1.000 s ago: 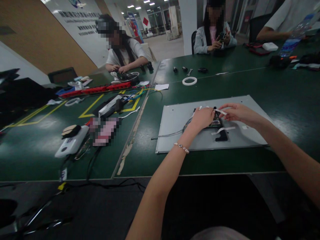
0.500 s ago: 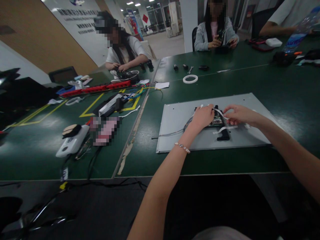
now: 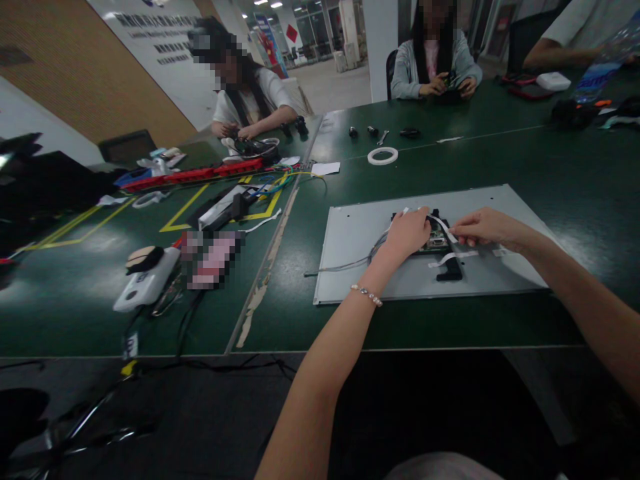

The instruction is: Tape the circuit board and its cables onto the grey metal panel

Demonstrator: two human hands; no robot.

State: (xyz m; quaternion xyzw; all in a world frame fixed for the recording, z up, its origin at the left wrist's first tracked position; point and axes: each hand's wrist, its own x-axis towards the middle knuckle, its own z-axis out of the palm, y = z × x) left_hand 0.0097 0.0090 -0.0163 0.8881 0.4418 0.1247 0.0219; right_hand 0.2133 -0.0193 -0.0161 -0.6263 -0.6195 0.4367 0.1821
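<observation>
A grey metal panel (image 3: 360, 260) lies flat on the green table (image 3: 550, 173). A small circuit board (image 3: 436, 241) sits on it with white flat ribbon cables (image 3: 453, 257) and a black bracket (image 3: 450, 270). My left hand (image 3: 407, 232) rests on the board's left side with its fingers curled over it. What it grips is hidden. My right hand (image 3: 483, 227) pinches the end of a white ribbon cable (image 3: 443, 225) over the board. Grey wires (image 3: 345, 265) trail off the panel to the left.
A roll of white tape (image 3: 383, 156) lies beyond the panel. To the left lie a white device (image 3: 145, 280), a red power strip (image 3: 200, 176), coloured cables and yellow floor-style markings. Two people sit across the table working with their hands; small black parts (image 3: 370, 131) lie near them.
My right hand has lowered the ribbon cable toward the board and moved slightly left. My left hand stays on the board. The view has shifted a little.
</observation>
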